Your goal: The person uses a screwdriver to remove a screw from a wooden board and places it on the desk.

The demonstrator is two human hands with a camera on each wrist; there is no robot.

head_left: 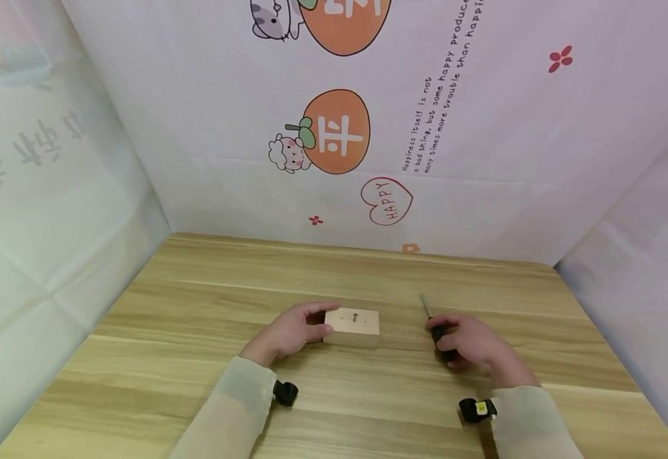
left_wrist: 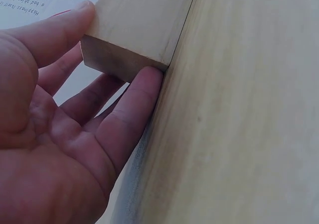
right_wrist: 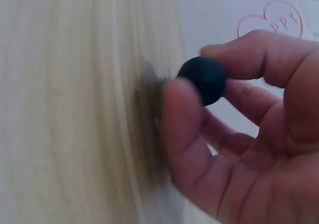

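wooden block (head_left: 352,328), my left hand (head_left: 292,330) gripping it; screw (head_left: 355,316) protrudes, seemingly midway; my right hand (head_left: 471,341) holds the screwdriver (head_left: 436,333) apart, toward the tabletop's far edge (head_left: 363,250).

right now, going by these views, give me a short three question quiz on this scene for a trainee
1. Fill in: the left hand grips the wooden block, which has a screw standing in its ___ face.
2. The right hand holds a screwdriver. Its handle is: A) yellow; B) black; C) white.
3. True or false: the screwdriver touches the screw.

Key: 1. top; 2. B; 3. False, they are apart.
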